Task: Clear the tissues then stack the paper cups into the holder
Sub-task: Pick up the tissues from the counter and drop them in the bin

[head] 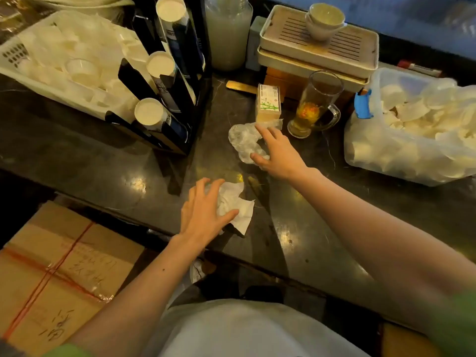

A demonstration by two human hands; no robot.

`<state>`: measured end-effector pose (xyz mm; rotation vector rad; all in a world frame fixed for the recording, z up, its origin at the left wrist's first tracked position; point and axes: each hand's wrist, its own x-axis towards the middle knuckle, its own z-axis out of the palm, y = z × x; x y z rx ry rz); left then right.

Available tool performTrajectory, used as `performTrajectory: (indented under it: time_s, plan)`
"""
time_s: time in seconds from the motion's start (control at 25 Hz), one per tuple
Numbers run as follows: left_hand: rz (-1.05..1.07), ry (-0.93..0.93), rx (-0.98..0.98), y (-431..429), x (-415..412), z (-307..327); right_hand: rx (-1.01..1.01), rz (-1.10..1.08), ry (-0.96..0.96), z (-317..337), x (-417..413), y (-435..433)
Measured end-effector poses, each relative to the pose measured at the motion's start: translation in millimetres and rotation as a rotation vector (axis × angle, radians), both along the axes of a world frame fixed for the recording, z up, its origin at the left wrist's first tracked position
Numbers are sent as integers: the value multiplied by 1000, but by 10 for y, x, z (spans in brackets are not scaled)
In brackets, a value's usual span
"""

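Note:
A crumpled white tissue (pixel 238 206) lies near the front edge of the dark counter (pixel 103 155). My left hand (pixel 203 210) rests on its left side, fingers curled around it. Further back lies a crumpled clear wrapper or tissue (pixel 243 140); my right hand (pixel 279 152) presses on it with thumb and fingers spread around its right side. A black cup holder (pixel 185 99) stands at the back left, with three slanted tubes of white paper cups (pixel 161 63).
A white basket of lids and small cups (pixel 64 55) sits far left. A glass mug of tea (pixel 315 105), a tissue pack (pixel 268 104), stacked trays with bowls (pixel 319 45) and a clear bin of plastic lids (pixel 412 130) crowd the right. A cardboard box (pixel 51 274) is below the counter.

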<state>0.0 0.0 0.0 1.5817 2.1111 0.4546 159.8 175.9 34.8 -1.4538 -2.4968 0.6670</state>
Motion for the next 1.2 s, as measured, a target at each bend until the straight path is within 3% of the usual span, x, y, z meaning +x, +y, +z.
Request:
performTrajectory:
  time_s: [0.24, 0.8, 0.96, 1.2]
  plan:
    - [-184, 53, -72, 78, -94, -92, -1, -61, -85, -40, -264, 218]
    - [-217, 6, -147, 188, -226, -244, -113, 72, -287, -299, -304, 581]
    - [-174, 3, -120, 197, -239, -257, 10, 129, -360, -370, -338, 594]
    - [-70, -153, -22, 168, -227, -277, 162, 146, -345, -421, -331, 547]
